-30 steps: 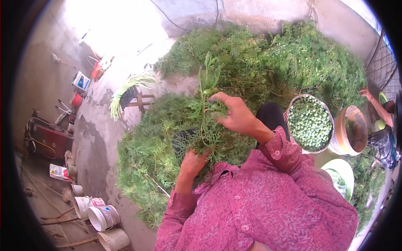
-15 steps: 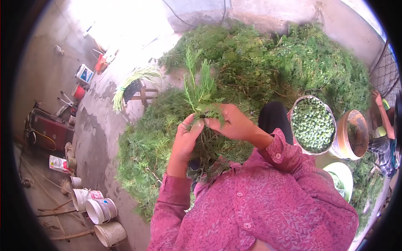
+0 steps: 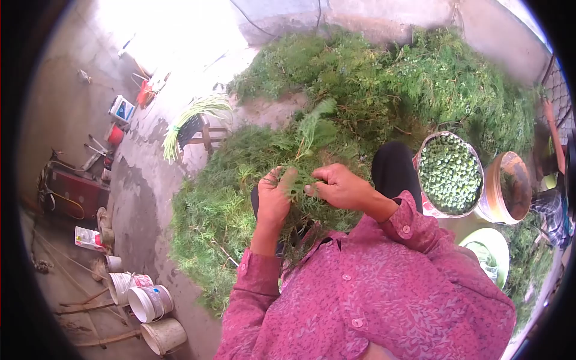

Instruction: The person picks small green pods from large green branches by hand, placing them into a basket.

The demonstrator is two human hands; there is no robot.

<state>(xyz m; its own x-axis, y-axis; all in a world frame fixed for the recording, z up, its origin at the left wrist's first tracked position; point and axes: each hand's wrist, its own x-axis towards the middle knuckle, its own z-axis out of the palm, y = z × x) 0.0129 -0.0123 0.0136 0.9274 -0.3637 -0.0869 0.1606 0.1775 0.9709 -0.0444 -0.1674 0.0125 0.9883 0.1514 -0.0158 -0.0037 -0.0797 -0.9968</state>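
Note:
A feathery green evergreen sprig (image 3: 312, 132) stands up between my hands, its tip leaning right and blurred. My left hand (image 3: 276, 195) is closed around its lower part, thumb and fingers pressed together. Just to the right, my right hand (image 3: 343, 189) is pinched shut at the sprig's lower leaves; what lies between its fingertips is too small to make out. Below and around both hands spreads a heap of cut evergreen branches (image 3: 210, 222). By my knee stands a round bucket (image 3: 422, 198) filled with small green cones.
A second, tan bucket (image 3: 491, 189) is beside the cones, with a pale green basin (image 3: 501, 252) nearer me. More branches (image 3: 372, 84) are piled against the wall. Green stems lie on a stool (image 3: 207, 137). White buckets (image 3: 144, 303) line the left. Another person's arm (image 3: 555, 132) shows far right.
Both hands have lowered slightly and moved apart, the right one shifting right. The sprig now leans right instead of standing straight up. The other person's arm at far right has moved.

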